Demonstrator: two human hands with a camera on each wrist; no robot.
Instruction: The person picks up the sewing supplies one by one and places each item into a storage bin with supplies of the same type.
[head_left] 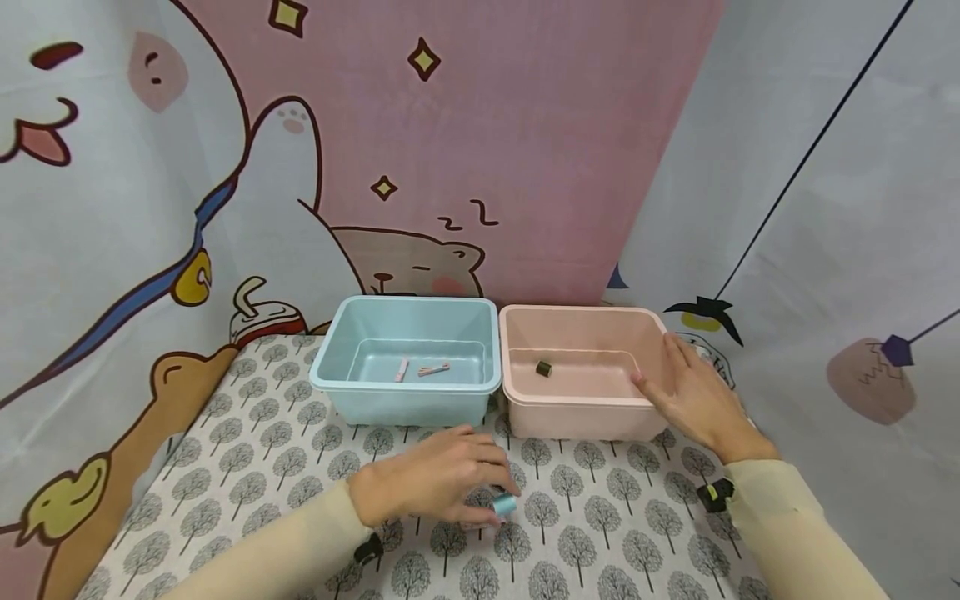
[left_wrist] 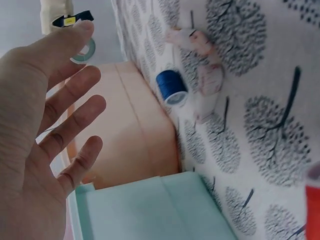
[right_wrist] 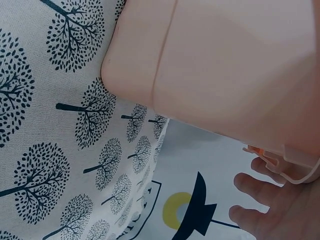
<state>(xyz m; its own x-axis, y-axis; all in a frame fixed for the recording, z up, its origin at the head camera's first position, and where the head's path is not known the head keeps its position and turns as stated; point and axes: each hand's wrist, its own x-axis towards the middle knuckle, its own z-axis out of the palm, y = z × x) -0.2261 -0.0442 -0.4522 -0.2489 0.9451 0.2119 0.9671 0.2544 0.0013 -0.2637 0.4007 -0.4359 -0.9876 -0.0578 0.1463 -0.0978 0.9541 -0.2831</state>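
Observation:
My left hand (head_left: 442, 475) is above the table in front of the bins. It pinches a light blue thread spool (head_left: 504, 505) between thumb and fingertips; in the left wrist view the spool's round end shows behind the thumb, with the other fingers spread loosely. My right hand (head_left: 693, 398) holds the right rim of a pink plastic bin (head_left: 581, 421), thumb inside and fingers along the outer wall. In the bin lies a small dark green piece (head_left: 543, 367). On the cloth near the left hand are a dark blue spool (left_wrist: 171, 87) and a crumpled, pink-patterned packet (left_wrist: 209, 75).
A light blue bin (head_left: 408, 408) stands against the pink one's left side, with two small pinkish clip-like pieces (head_left: 434, 369) inside. Part of a red object (left_wrist: 313, 202) shows at the left wrist view's edge. A tree-print cloth (head_left: 600, 525) covers the table; printed curtains hang behind.

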